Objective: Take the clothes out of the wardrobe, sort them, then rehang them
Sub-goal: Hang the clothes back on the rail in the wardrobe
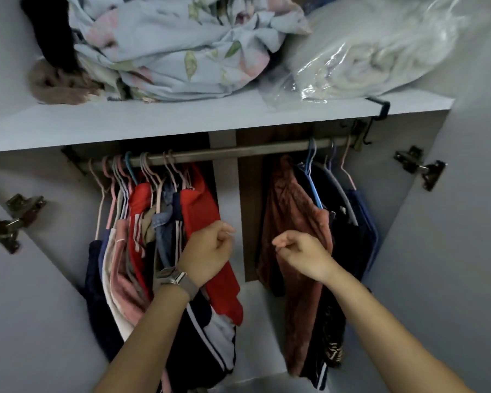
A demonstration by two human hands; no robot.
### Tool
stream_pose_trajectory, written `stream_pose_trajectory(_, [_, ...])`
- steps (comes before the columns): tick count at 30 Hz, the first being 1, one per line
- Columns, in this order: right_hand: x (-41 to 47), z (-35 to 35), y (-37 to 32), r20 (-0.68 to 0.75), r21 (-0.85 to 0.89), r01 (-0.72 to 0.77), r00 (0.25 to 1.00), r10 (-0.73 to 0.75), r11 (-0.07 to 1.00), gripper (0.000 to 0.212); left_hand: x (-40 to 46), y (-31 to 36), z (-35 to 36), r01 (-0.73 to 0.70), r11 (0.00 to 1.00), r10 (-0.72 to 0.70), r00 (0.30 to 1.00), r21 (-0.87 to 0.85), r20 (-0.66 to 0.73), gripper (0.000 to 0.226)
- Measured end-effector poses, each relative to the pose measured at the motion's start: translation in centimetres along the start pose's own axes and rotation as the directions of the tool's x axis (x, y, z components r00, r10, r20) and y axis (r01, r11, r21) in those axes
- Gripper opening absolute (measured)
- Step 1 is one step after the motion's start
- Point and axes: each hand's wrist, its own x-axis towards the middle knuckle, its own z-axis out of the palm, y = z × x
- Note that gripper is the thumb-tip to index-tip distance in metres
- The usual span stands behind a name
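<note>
Before hung clothes (165,236), 2 curled hands (210,248)

Head camera, close to an open wardrobe
It faces forward, tilted slightly up: shelf (199,120) across the upper frame, rail (238,153) mid-frame.

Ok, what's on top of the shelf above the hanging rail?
On the shelf lie a floral bedsheet bundle, a clear plastic bag of white bedding, a brown fuzzy item and something black. Anything behind them is hidden.
</note>
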Motion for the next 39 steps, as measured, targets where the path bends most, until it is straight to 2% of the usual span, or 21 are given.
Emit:
stream_pose_trajectory(7, [-10.7, -7.6, 1.0, -0.092, -0.01, 0.037, 0.995, -0.038, 0.999, 0.017, -5.0, 9.5, 4.8, -0.092, 0.996, 0.092, 0.995, -0.006, 0.022, 0.016])
stream_pose_trajectory(10, [-17.1, -11.1, 0.9, -0.136, -0.064, 0.068, 0.988, -0.077, 0.996, 0.017, -8.2, 14.1, 7.0, -0.076, 0.993, 0.083, 0.993, -0.088, 0.084, 0.016])
stream_pose_trajectory(12, [-21.4, -13.4, 0.8, -0.239, -0.068, 0.122, 0.962, -0.135, 0.99, 0.016, -10.2, 17.2, 8.8, -0.067, 0.982, 0.091, 0.987, -0.174, 0.133, 0.016])
stream_pose_trajectory(14, [-25.4, -15.8, 0.3, -0.416, -0.116, 0.207, 0.878, -0.237, 0.971, 0.015, -12.0, 20.6, 10.9, -0.058, 0.964, 0.104, 0.98, -0.261, 0.167, 0.016])
stream_pose_trajectory(16, [-28.9, -18.5, -0.5, -0.569, -0.202, 0.287, 0.744, -0.351, 0.936, 0.013, -13.3, 23.9, 12.7, -0.051, 0.937, 0.112, 0.981, -0.345, 0.159, 0.015])
stream_pose_trajectory(18, [-31.8, -20.9, -1.5, -0.663, -0.327, 0.321, 0.592, -0.458, 0.889, 0.011, -14.3, 27.1, 13.9, -0.042, 0.912, 0.11, 0.984, -0.408, 0.143, 0.017])
stream_pose_trajectory(20, [-33.9, -23.0, -2.5, -0.724, -0.472, 0.286, 0.415, -0.551, 0.834, 0.013, -15.2, 30.1, 14.8, -0.04, 0.884, 0.116, 0.984, -0.466, 0.137, 0.02])
stream_pose_trajectory(21, [-34.4, -24.0, -2.6, -0.753, -0.507, 0.23, 0.351, -0.557, 0.831, 0.018, -15.6, 31.6, 15.2, -0.044, 0.872, 0.129, 0.981, -0.487, 0.142, 0.021])
stream_pose_trajectory(23, [-34.8, -25.8, -2.7, -0.848, -0.423, 0.096, 0.308, -0.431, 0.901, 0.034, -16.5, 34.0, 15.9, -0.082, 0.869, 0.184, 0.969, -0.488, 0.165, 0.021])
stream_pose_trajectory(24, [-35.0, -26.6, -2.6, -0.882, -0.332, 0.048, 0.338, -0.328, 0.942, 0.039, -17.0, 34.9, 16.1, -0.114, 0.876, 0.219, 0.96, -0.468, 0.177, 0.02])
stream_pose_trajectory(25, [-35.1, -27.4, -2.1, -0.885, -0.235, 0.028, 0.407, -0.226, 0.971, 0.041, -17.4, 35.6, 16.4, -0.146, 0.885, 0.25, 0.95, -0.442, 0.187, 0.02])
stream_pose_trajectory(26, [-35.1, -28.1, -1.6, -0.85, -0.15, 0.031, 0.506, -0.145, 0.988, 0.036, -17.7, 36.1, 16.5, -0.175, 0.896, 0.275, 0.941, -0.409, 0.198, 0.019])
stream_pose_trajectory(27, [-35.0, -28.7, -0.9, -0.784, -0.092, 0.037, 0.614, -0.095, 0.995, 0.029, -18.0, 36.5, 16.5, -0.198, 0.904, 0.292, 0.934, -0.379, 0.207, 0.019])
stream_pose_trajectory(28, [-35.0, -29.0, -0.5, -0.718, -0.08, 0.034, 0.691, -0.081, 0.996, 0.024, -18.2, 36.6, 16.4, -0.212, 0.911, 0.3, 0.929, -0.353, 0.215, 0.019])
stream_pose_trajectory(29, [-35.0, -29.3, -0.1, -0.681, -0.094, 0.033, 0.727, -0.088, 0.995, 0.022, -18.3, 36.6, 16.3, -0.218, 0.916, 0.302, 0.928, -0.336, 0.22, 0.019])
stream_pose_trajectory(34, [-34.2, -29.4, -0.4, -0.633, -0.16, 0.014, 0.765, -0.113, 0.987, 0.006, -18.9, 34.3, 13.5, -0.21, 0.94, 0.262, 0.95, -0.269, 0.171, 0.018])
stream_pose_trajectory(39, [-32.9, -25.5, -2.8, -0.562, -0.202, 0.12, 0.799, -0.216, 0.972, 0.013, -18.7, 30.9, 8.8, -0.118, 0.946, 0.146, 0.987, -0.303, 0.072, 0.02])
